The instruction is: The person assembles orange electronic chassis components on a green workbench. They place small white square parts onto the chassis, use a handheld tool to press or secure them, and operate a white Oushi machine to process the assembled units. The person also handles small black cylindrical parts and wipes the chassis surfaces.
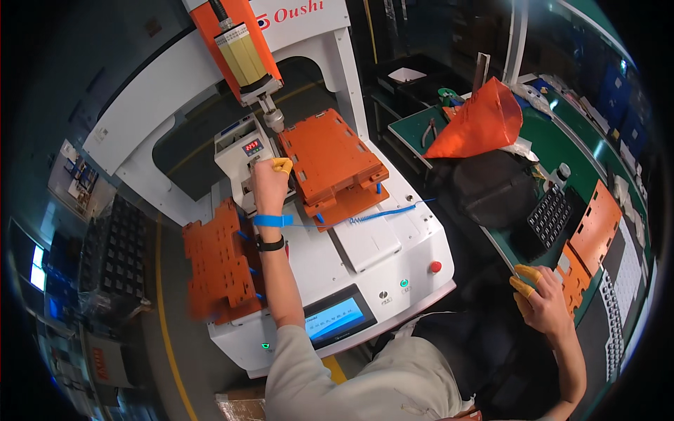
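Observation:
My left hand (271,181) is closed in a pinch, with a yellow finger cot showing. It is at the front of a grey box-shaped feeder (235,151) with a red digital display, beside a stacked orange fixture (333,151) on the white machine. What its fingers hold, if anything, is hidden. A blue wrist strap (274,220) with a coiled cord circles that wrist. Off to the right, my right hand (542,300) has its fingers loosely bent and apart, also in yellow cots, with nothing visible in them. It is near an orange plate (574,277) on the green bench.
Above the fixture hangs a yellow-and-silver driver head (242,59). A second orange fixture (221,259) stands at the machine's left. Its front carries a touchscreen (337,317) and a red button (435,266). The bench holds an orange bag (481,123), pliers (429,132) and a black tray (551,217).

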`<state>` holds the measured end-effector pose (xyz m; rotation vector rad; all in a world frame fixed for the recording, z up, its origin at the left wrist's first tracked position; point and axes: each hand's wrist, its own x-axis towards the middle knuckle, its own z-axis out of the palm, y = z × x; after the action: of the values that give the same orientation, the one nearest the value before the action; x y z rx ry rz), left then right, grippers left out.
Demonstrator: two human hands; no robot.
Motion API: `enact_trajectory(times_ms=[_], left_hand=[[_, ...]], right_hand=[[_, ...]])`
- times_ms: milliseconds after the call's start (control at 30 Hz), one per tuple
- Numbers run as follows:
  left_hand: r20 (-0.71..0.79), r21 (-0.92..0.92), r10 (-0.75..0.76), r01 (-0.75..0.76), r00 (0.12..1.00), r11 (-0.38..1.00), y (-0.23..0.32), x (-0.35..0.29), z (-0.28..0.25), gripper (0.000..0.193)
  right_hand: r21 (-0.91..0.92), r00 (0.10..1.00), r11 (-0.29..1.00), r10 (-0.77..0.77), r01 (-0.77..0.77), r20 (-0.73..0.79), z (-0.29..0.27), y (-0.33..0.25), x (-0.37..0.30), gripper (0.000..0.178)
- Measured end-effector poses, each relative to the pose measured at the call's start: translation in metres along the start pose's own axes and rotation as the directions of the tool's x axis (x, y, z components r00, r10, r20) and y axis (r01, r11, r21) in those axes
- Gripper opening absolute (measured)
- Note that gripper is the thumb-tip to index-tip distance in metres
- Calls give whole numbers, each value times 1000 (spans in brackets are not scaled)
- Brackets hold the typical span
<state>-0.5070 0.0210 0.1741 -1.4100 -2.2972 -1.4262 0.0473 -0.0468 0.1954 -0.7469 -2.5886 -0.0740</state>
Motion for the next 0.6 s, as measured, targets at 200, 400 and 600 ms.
enact_trajectory(times_ms=[200,400,600], left_hand=[[160,203,67,-99,985,974,13,4,-2,19],[143,358,175,-216,974,909,17,-8,-2,21],[166,410,185,-238,969,880,18,-10,5,20]], right_hand=[[-32,997,996,82,-81,10,-4,8,-7,41],[22,987,987,159,-159,-6,9,15,-18,39],[165,979,966,-202,199,-1,24,-9,53,35]])
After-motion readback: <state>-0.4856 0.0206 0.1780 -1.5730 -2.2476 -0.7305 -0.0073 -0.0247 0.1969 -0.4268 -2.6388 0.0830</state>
